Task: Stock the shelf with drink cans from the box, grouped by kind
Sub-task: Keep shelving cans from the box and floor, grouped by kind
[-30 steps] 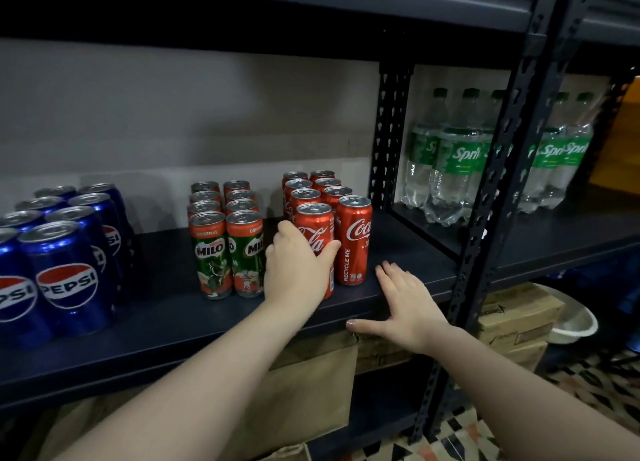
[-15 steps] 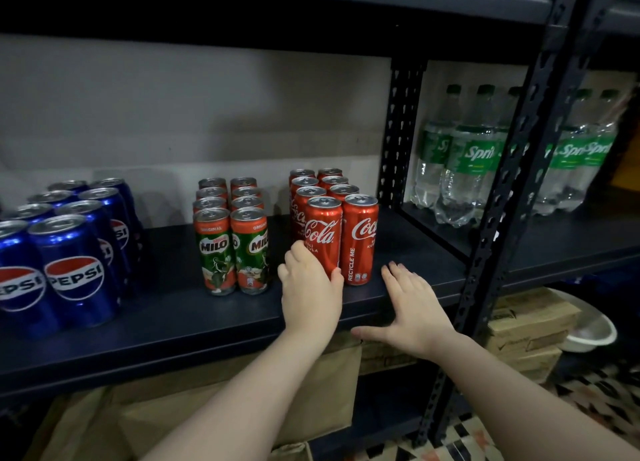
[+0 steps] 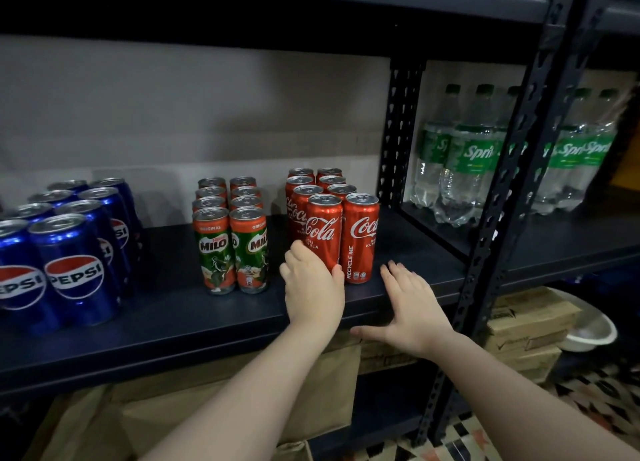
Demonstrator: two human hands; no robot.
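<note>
coke can in hand: front-left coca-cola can (image 3: 323,233) stands upright on the shelf (image 3: 180,318), touching its red neighbour on the right, at the head of the red group.
left hand: left hand (image 3: 313,285) wraps the lower part of that can, fingers (image 3: 294,252) curled round its left side and thumb on its right; it grips the can.
right hand: right hand (image 3: 410,304) lies flat on the shelf's front edge, fingers straight and spread, thumb over the lip; it holds nothing.
coke group: coca-cola cans (image 3: 360,235) stand two wide and several deep, near the right upright.
milo group: milo cans (image 3: 230,249) stand two wide, just left of the coke, with a gap between the kinds.
pepsi group: pepsi cans (image 3: 74,256) stand at the far left, well apart from the milo.
done so far: three kinds sit in separate blocks, so the grouping looks mostly complete.
left to do: judging from this, release the held can squarely in line; whether the box still holds cans cannot be told, since its inside is not shown.
beyond: sprite bottles (image 3: 467,155) fill the next bay; cardboard boxes (image 3: 526,325) sit below.
</note>
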